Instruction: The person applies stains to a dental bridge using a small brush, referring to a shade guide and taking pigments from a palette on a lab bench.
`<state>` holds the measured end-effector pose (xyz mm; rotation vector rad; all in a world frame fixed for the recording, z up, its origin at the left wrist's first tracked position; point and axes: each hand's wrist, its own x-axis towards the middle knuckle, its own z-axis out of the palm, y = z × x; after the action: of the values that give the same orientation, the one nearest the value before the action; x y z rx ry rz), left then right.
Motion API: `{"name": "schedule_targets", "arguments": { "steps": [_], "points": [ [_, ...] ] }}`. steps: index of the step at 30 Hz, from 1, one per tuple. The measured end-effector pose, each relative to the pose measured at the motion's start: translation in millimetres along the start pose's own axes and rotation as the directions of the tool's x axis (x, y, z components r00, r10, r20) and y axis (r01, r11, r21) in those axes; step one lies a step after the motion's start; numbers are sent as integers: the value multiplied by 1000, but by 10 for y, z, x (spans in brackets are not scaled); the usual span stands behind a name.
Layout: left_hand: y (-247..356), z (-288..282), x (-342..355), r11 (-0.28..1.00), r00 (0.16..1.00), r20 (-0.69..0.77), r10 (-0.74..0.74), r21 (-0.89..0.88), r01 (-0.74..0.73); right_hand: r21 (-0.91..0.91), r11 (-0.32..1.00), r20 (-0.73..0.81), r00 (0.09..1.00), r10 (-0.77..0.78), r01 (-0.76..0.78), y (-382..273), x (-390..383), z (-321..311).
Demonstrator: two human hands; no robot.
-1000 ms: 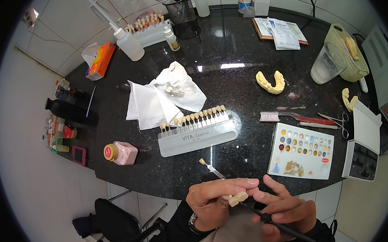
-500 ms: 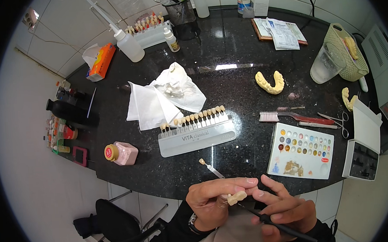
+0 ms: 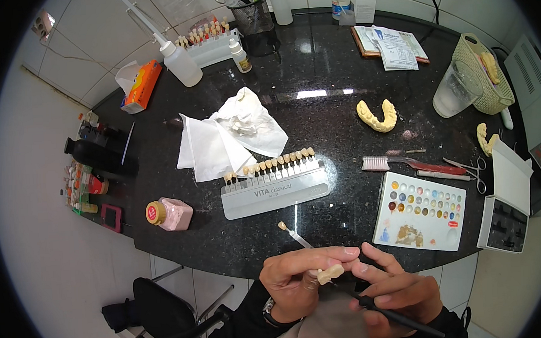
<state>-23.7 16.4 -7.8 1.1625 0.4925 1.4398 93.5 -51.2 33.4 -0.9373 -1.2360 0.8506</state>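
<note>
My left hand pinches a small cream dental bridge between thumb and fingers, over my lap at the counter's near edge. My right hand is closed round the thick black handle of a fine brush. Its thin shaft points up and left, with the tip close under the bridge. The fingertips of both hands meet or nearly meet beside the bridge. Just beyond my left hand lies a single tooth shade tab. Further off stands a grey shade guide with a row of tooth tabs. On the right is a stain palette with coloured wells.
White tissues lie behind the shade guide, with a pink powder bottle to the left. A plaster dental arch, a red toothbrush, scissor-like forceps and an open box sit on the right. A plastic cup stands behind them.
The dental bridge has turned slightly between my left fingers. The brush in my right hand has shifted a little; everything on the counter is where it was.
</note>
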Motion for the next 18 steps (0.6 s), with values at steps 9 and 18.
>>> {"name": "schedule_targets", "arguments": {
  "steps": [9,18],
  "points": [
    [-3,0,6,1000,1000,11,-5,-3,5,1,996,-29,995,-94,94,2,56,32],
    [8,-5,9,1000,999,30,-19,4,19,0,996,-45,995,-92,92,-21,68,36]
  ]
}}
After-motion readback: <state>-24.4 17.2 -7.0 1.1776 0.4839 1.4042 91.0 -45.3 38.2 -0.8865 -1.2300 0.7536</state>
